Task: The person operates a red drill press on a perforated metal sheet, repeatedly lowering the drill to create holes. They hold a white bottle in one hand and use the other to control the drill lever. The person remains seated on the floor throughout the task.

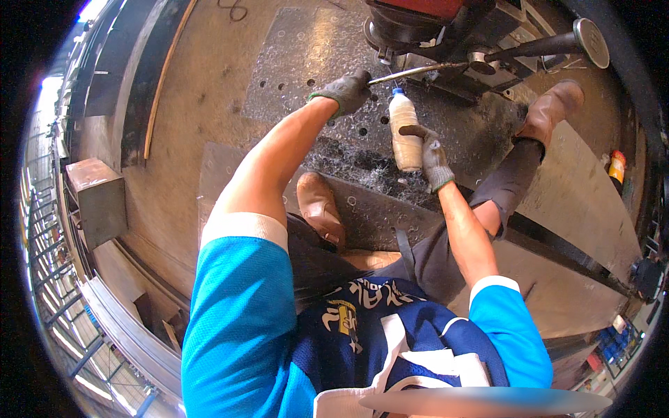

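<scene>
My left hand [348, 93], in a grey glove, is closed around the end of a metal lever [418, 71]. The lever runs right to the hub of a black and red drilling machine [398, 31]. In my right hand [433, 159], also gloved, is a plastic bottle [402, 115] of milky, tan-coloured liquid. Its blue cap points away from me, toward the drill, and a thin line shows between cap and machine. Beneath lies a steel plate [279, 56] with several drilled holes and scattered metal shavings [376, 161].
A second handle [540, 49] with a round end sticks out right of the machine. My brown boots stand on either side of the shavings. A rusty metal box [97, 198] sits at the left, near long steel sections [129, 327]. An orange and yellow object [617, 167] is at far right.
</scene>
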